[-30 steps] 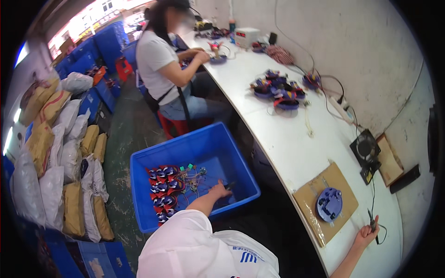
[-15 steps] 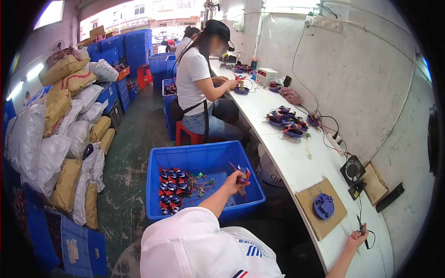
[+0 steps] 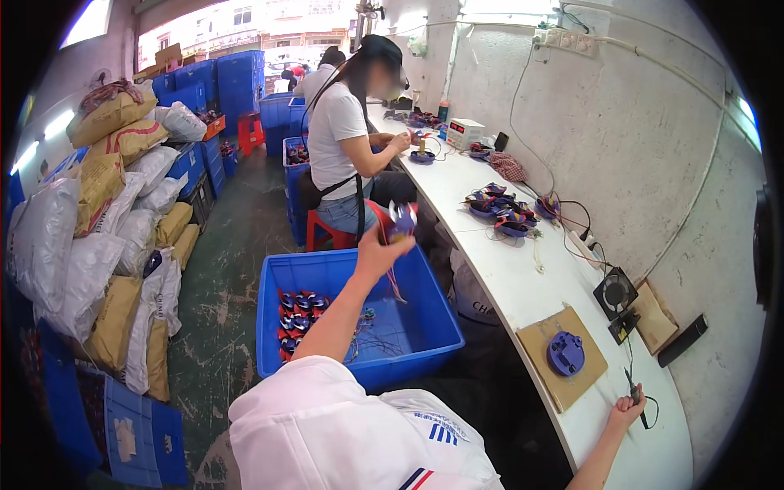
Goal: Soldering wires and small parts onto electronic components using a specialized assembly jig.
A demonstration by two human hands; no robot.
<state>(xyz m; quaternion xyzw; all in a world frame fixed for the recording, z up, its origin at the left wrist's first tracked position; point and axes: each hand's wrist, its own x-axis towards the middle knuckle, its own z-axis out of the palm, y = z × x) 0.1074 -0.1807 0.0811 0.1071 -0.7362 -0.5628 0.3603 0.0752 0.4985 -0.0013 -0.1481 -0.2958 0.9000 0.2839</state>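
My left hand [image 3: 380,255] is closed around a purple, white and red plastic part [image 3: 402,222], held up over the far rim of a blue bin [image 3: 441,347]. Thin wires [image 3: 395,287] dangle from that part. Similar parts [image 3: 299,318] lie in rows inside the bin at its left, with loose wires beside them. At the right end of the white bench, my right hand [image 3: 627,407] grips a soldering iron [image 3: 634,389], its dark cord trailing behind. A round purple housing [image 3: 566,354] rests on a brown cardboard sheet [image 3: 535,336] just left of that hand.
A small black fan [image 3: 614,292] stands by the wall. More purple parts [image 3: 500,211] are piled farther along the bench [image 3: 490,273]. A person in a white shirt [image 3: 336,131] sits working ahead. Stacked sacks [image 3: 106,229] line the left side.
My left hand has risen and moved left with the plastic part, which now hangs its wires above the bin. My right hand stays nearly in place with the soldering iron.
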